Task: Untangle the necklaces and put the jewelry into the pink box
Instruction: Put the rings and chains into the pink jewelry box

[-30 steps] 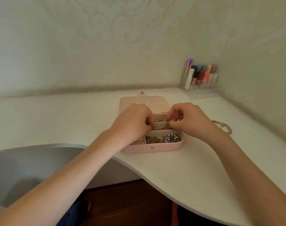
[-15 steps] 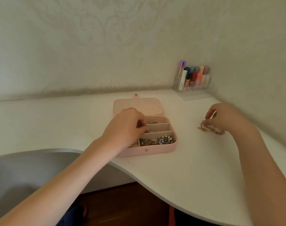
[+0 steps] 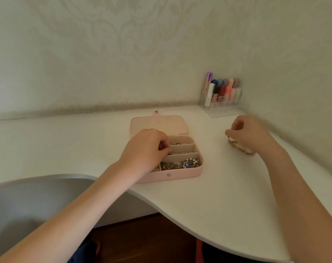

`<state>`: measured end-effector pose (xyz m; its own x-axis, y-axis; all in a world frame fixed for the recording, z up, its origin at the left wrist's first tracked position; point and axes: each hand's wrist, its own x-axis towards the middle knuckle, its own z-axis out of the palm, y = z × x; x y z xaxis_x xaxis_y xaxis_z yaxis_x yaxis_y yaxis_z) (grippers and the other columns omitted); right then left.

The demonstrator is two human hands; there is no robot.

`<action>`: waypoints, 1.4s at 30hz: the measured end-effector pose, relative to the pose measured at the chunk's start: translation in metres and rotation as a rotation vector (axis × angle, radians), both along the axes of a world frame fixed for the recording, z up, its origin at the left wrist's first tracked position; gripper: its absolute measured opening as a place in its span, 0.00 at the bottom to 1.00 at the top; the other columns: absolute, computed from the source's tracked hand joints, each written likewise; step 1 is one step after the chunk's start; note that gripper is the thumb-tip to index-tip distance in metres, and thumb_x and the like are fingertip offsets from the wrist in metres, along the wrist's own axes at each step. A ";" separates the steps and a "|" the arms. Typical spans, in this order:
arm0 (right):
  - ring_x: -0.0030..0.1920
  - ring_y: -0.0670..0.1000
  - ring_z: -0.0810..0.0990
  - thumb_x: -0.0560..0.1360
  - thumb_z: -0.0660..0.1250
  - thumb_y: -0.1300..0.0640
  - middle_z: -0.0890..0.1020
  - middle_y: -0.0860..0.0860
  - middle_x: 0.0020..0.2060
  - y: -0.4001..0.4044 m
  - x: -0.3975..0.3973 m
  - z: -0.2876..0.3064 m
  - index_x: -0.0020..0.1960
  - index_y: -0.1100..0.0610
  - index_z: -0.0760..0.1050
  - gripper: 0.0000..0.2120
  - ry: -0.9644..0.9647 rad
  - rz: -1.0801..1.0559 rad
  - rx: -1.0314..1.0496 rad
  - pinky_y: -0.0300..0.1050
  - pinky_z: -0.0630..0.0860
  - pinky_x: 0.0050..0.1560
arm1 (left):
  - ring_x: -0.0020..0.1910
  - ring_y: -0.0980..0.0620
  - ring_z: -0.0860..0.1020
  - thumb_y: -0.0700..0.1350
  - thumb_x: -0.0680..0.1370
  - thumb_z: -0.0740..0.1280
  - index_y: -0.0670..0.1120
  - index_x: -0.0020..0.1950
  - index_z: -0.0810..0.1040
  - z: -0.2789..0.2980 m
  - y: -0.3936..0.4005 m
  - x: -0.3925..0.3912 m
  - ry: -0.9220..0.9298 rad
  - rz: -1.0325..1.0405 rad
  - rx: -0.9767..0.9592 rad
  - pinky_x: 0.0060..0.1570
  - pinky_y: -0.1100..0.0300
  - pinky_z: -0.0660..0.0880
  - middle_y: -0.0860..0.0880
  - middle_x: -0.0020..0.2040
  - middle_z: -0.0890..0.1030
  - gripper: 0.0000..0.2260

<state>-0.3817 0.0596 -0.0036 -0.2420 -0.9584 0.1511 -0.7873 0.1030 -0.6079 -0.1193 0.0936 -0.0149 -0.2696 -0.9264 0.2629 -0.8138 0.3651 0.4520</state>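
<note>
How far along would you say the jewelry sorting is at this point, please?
Well along. Done: the pink box lies open with a jewelry heap in its front compartment. In hand: the right hand pinches a beaded piece on the desk; the left hand rests in the box. Left: boxing that piece.

A single head-worn wide-angle camera looks forward and down, close over the white desk. It faces the corner where the papered walls meet, both forearms reaching in from the bottom edge.
</note>
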 end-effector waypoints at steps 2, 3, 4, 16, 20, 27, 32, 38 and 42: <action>0.28 0.45 0.76 0.70 0.68 0.60 0.83 0.47 0.29 0.003 0.008 0.008 0.39 0.56 0.72 0.05 -0.156 0.055 -0.100 0.39 0.69 0.30 | 0.41 0.55 0.74 0.45 0.74 0.68 0.53 0.38 0.79 0.002 -0.002 -0.001 0.034 -0.015 -0.031 0.43 0.56 0.74 0.56 0.37 0.78 0.05; 0.28 0.42 0.76 0.70 0.68 0.61 0.83 0.47 0.28 0.006 0.013 0.011 0.39 0.56 0.72 0.05 -0.220 0.095 -0.129 0.36 0.70 0.30 | 0.42 0.56 0.76 0.45 0.74 0.69 0.51 0.41 0.80 0.004 -0.004 -0.002 0.097 -0.028 -0.040 0.45 0.57 0.75 0.56 0.38 0.79 0.02; 0.27 0.40 0.76 0.71 0.67 0.62 0.83 0.47 0.29 0.009 0.020 0.014 0.39 0.56 0.72 0.05 -0.270 0.138 -0.155 0.33 0.71 0.29 | 0.43 0.57 0.77 0.45 0.73 0.69 0.50 0.45 0.81 0.008 -0.004 -0.004 0.176 -0.041 -0.040 0.47 0.58 0.75 0.56 0.40 0.80 0.02; 0.29 0.47 0.77 0.74 0.68 0.63 0.82 0.53 0.28 0.018 0.065 0.012 0.40 0.58 0.73 0.06 -0.707 0.453 -0.087 0.37 0.76 0.33 | 0.31 0.54 0.81 0.36 0.73 0.72 0.40 0.43 0.77 0.019 -0.001 -0.033 0.906 -0.087 0.407 0.41 0.57 0.81 0.46 0.32 0.83 0.05; 0.24 0.46 0.73 0.72 0.70 0.64 0.82 0.52 0.27 0.015 0.061 0.007 0.39 0.58 0.74 0.07 -0.562 0.394 -0.084 0.37 0.70 0.27 | 0.30 0.56 0.80 0.37 0.72 0.72 0.44 0.40 0.78 0.014 0.000 -0.013 0.748 0.054 0.237 0.44 0.57 0.79 0.47 0.31 0.82 0.04; 0.25 0.40 0.71 0.69 0.72 0.63 0.79 0.47 0.26 0.013 0.068 -0.001 0.36 0.54 0.75 0.08 -0.173 0.423 -0.025 0.35 0.70 0.30 | 0.37 0.56 0.79 0.46 0.71 0.72 0.53 0.36 0.79 0.001 0.012 -0.002 0.318 0.248 -0.021 0.40 0.59 0.74 0.58 0.32 0.79 0.05; 0.25 0.42 0.65 0.67 0.73 0.63 0.69 0.47 0.27 0.011 0.065 -0.004 0.37 0.54 0.77 0.06 -0.053 0.483 0.002 0.32 0.62 0.26 | 0.37 0.57 0.76 0.49 0.72 0.71 0.54 0.38 0.80 -0.005 0.018 -0.003 0.261 0.262 0.008 0.36 0.60 0.71 0.58 0.34 0.79 0.03; 0.25 0.41 0.65 0.67 0.76 0.60 0.69 0.47 0.27 0.007 0.064 -0.007 0.37 0.54 0.78 0.06 -0.079 0.514 0.043 0.33 0.62 0.28 | 0.40 0.54 0.76 0.47 0.73 0.69 0.53 0.40 0.79 -0.003 0.019 -0.010 0.144 0.250 -0.028 0.35 0.61 0.70 0.57 0.35 0.78 0.02; 0.27 0.41 0.68 0.71 0.73 0.54 0.75 0.49 0.29 0.006 0.062 -0.007 0.41 0.56 0.80 0.05 -0.052 0.518 0.034 0.37 0.65 0.32 | 0.43 0.51 0.77 0.46 0.74 0.69 0.51 0.41 0.82 -0.003 0.016 -0.008 0.124 0.202 -0.020 0.42 0.56 0.75 0.55 0.38 0.79 0.03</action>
<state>-0.3194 0.0654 -0.0102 0.2591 -0.9586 0.1182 -0.7093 -0.2719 -0.6504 -0.1275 0.1101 -0.0179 -0.0442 -0.9526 0.3010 -0.8099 0.2106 0.5474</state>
